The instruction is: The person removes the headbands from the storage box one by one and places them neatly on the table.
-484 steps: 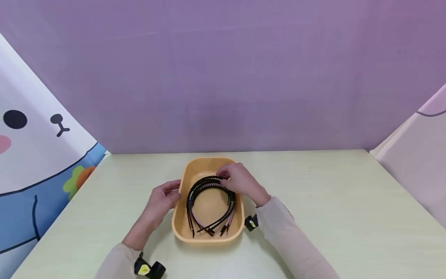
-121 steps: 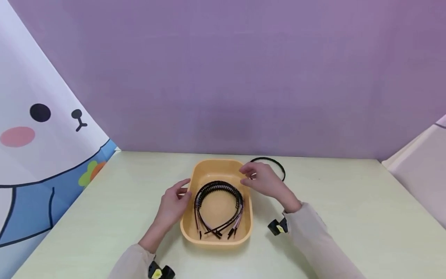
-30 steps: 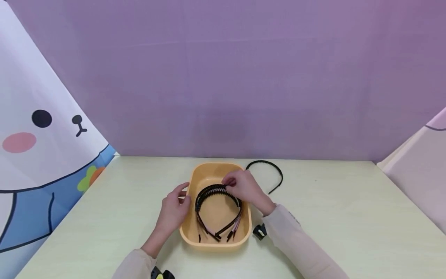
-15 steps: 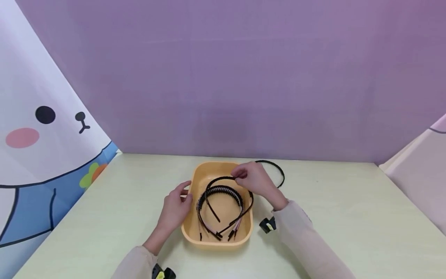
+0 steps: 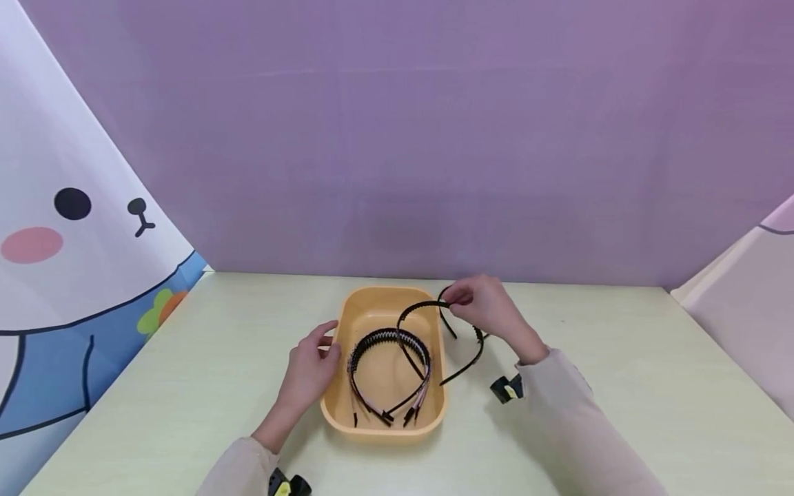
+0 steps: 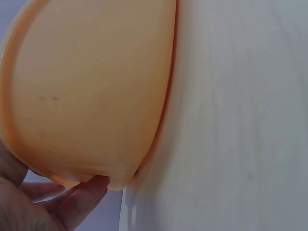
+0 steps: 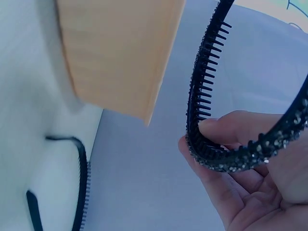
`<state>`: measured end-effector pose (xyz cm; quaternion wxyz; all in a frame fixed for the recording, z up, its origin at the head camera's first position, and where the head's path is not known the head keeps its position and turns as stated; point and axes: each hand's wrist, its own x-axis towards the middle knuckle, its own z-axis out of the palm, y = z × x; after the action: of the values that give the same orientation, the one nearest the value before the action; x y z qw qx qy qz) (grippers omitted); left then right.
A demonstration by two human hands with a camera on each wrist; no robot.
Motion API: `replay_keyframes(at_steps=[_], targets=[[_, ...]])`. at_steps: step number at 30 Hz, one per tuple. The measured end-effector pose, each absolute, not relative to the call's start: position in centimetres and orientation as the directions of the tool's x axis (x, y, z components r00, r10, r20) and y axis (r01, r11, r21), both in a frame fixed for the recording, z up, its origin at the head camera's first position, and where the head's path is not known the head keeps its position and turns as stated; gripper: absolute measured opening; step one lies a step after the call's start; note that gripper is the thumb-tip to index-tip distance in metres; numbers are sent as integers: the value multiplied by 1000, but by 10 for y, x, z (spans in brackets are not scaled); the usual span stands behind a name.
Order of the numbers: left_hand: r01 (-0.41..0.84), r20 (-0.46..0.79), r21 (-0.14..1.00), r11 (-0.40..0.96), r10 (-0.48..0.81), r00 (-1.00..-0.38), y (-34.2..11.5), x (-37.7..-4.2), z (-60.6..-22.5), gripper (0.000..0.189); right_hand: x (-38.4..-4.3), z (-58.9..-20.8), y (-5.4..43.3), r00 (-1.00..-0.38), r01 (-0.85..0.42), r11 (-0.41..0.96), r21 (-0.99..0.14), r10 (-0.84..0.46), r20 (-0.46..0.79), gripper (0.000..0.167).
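My right hand (image 5: 486, 306) pinches a black headband (image 7: 196, 91) between thumb and fingers. It has comb teeth inside and sparkling stones outside. In the head view it hangs over the right rim of a yellow plastic tray (image 5: 384, 435). Inside the tray lie several nested headbands (image 5: 356, 362), black and pinkish, their ends toward the near side. My left hand (image 5: 310, 365) rests against the tray's left wall, fingertips at the rim; the left wrist view has those fingers (image 6: 84, 199) on the outer wall. Another black headband (image 7: 83, 183) lies on the table, partly hidden by my right hand in the head view.
The pale wooden table (image 5: 589, 372) runs back to a purple cloth backdrop (image 5: 397, 138). A cartoon-printed cloth (image 5: 93, 289) borders it at left, a pale cloth (image 5: 744, 303) at right. Wrist cameras (image 5: 507, 389) sit below both sleeves.
My right hand has taken a black headband out of the nested pile and moved it up and right, across the tray's rim. Earlier, another headband came to lie on the table. My left hand stays put.
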<state>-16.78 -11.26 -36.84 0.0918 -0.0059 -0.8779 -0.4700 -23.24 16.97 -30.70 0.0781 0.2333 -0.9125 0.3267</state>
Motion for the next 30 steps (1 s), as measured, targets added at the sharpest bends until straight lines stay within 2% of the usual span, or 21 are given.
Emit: replay_keyframes(at_steps=[30], targets=[[96,167,826,555,-77,-983,-113,-168,-369,42,-228,-318,216,-897,-439,726,-529,-321,303,14]])
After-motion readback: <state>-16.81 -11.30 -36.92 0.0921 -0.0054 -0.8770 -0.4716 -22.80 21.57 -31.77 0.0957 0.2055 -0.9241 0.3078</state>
